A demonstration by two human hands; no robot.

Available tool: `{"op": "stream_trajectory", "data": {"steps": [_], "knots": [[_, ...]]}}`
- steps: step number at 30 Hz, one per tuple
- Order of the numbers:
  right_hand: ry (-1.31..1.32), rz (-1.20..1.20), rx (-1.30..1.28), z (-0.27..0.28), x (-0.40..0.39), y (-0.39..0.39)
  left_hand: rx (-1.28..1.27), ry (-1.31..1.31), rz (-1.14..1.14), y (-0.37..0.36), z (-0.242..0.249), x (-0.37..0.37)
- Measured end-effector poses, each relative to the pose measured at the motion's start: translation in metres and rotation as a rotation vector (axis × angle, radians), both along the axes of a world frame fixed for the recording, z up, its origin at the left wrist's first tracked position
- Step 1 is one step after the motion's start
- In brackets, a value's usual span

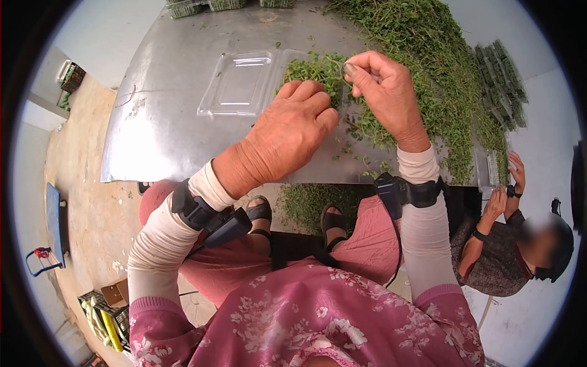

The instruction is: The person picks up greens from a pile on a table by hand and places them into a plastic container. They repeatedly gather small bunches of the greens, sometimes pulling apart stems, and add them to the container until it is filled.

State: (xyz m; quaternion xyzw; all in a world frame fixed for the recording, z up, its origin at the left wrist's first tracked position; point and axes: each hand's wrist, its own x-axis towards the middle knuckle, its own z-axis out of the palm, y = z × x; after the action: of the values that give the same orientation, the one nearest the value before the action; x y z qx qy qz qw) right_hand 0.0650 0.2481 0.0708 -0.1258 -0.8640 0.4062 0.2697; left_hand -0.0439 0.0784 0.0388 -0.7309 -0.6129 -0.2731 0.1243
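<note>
A clear plastic clamshell box lies unfolded on the metal table, its bare lid to the left and leafy green sprigs heaped in its other half. My left hand is closed above the front of those greens, knuckles up. Its fingertips are hidden, so what they grip does not show. Just to the right, my right hand pinches a thin green sprig between thumb and forefinger over the edge of the heap. Loose leaves and stems lie below both hands near the table's front edge.
A large pile of greens covers the table's right side. Filled boxes stand at the back, with more stacked boxes at the far right. A co-worker handles a clear box at the right edge.
</note>
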Motion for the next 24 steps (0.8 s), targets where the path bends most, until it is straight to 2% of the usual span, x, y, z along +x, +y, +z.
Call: {"op": "stream_trajectory", "data": {"steps": [24], "knots": [[-0.05,-0.017,0.096,-0.008,-0.006,-0.01,0.007,-0.05,-0.024,-0.002,0.0,-0.004]]}}
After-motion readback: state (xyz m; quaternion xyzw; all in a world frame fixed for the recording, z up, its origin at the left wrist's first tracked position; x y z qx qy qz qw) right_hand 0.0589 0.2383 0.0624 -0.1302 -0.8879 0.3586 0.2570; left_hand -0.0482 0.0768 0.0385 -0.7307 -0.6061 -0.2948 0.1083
